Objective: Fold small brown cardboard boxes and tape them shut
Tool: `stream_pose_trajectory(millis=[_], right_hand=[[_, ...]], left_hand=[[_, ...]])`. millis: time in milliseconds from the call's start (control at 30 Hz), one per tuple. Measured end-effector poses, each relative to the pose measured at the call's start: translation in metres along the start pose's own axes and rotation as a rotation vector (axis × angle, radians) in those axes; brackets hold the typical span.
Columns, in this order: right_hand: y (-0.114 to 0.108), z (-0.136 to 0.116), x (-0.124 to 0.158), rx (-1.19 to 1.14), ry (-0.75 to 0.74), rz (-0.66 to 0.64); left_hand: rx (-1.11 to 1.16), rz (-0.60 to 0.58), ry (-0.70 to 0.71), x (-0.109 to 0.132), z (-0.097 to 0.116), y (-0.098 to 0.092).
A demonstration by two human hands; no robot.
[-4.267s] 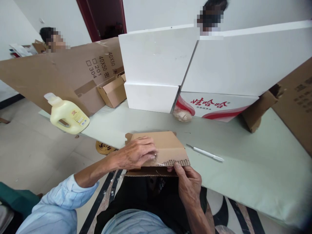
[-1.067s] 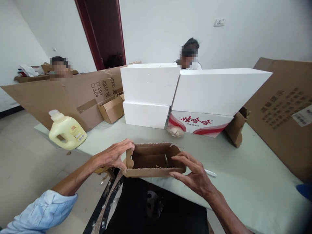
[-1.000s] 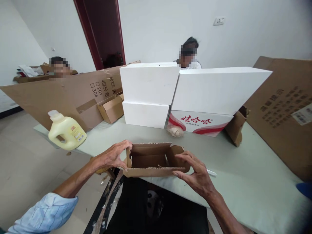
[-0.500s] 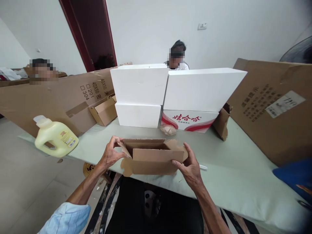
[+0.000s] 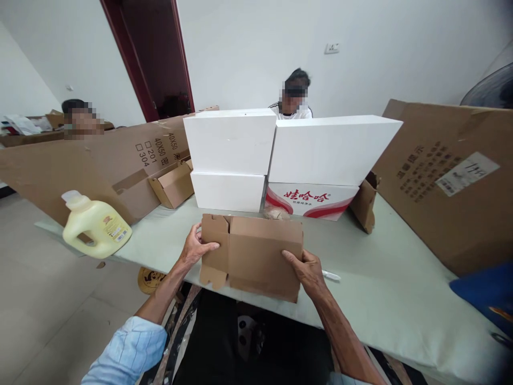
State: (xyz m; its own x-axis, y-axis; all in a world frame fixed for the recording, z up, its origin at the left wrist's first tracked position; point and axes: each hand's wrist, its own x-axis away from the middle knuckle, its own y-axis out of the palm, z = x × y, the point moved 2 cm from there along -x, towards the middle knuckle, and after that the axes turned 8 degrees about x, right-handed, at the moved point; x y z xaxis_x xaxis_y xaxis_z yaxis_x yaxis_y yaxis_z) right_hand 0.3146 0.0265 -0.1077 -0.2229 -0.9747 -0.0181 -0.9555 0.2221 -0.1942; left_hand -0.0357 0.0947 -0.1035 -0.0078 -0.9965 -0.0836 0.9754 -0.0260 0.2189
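A small brown cardboard box (image 5: 256, 254) stands on edge at the near side of the pale green table (image 5: 401, 289), a plain panel turned toward me. My left hand (image 5: 194, 248) grips its left side, thumb on the front flap. On the lower right corner sits my right hand (image 5: 306, 270), fingers wrapped behind the panel. A white knife (image 5: 331, 276) lies on the table just right of my right hand.
White foam boxes (image 5: 280, 155) and a red-printed carton (image 5: 312, 200) stand behind the box. A yellow bottle (image 5: 94, 227) lies at the table's left end, near a small open cardboard box (image 5: 172, 184). Large cardboard sheets (image 5: 449, 176) lean at left and right. Two people sit beyond.
The box was flat under my hands, then held open with its inside showing. Now both hands have tipped it upright, so a closed panel faces me.
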Motion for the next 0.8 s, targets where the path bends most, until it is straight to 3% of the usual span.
stream_pose_trajectory(millis=[67,300,400,500,567,633,700,800], right_hand=[[-0.003,-0.003,0.002,-0.032,0.039,-0.036],[-0.017,-0.013,0.034,0.039,-0.016,-0.473],[-0.019,-0.015,0.055,0.04,-0.083,-0.52],[-0.027,-0.017,0.071,0.088,-0.149,-0.476],[-0.043,-0.021,0.082,0.174,-0.211,-0.376],[-0.071,-0.028,0.092,0.248,-0.248,-0.194],[-0.11,-0.036,0.1,0.283,-0.248,0.1],[-0.178,-0.047,0.101,0.414,-0.24,0.684]], left_hand=[[0.007,0.016,-0.061,0.002,0.002,0.0],[0.013,0.03,-0.034,0.005,0.033,0.003],[-0.058,0.065,-0.03,0.003,0.029,0.0],[-0.135,0.003,-0.043,-0.004,0.015,0.002],[-0.194,-0.047,-0.004,-0.008,0.006,0.005],[-0.278,-0.054,0.027,-0.011,-0.002,0.005],[-0.381,-0.027,0.039,-0.011,-0.011,0.003],[-0.52,-0.001,0.059,-0.006,-0.028,-0.005]])
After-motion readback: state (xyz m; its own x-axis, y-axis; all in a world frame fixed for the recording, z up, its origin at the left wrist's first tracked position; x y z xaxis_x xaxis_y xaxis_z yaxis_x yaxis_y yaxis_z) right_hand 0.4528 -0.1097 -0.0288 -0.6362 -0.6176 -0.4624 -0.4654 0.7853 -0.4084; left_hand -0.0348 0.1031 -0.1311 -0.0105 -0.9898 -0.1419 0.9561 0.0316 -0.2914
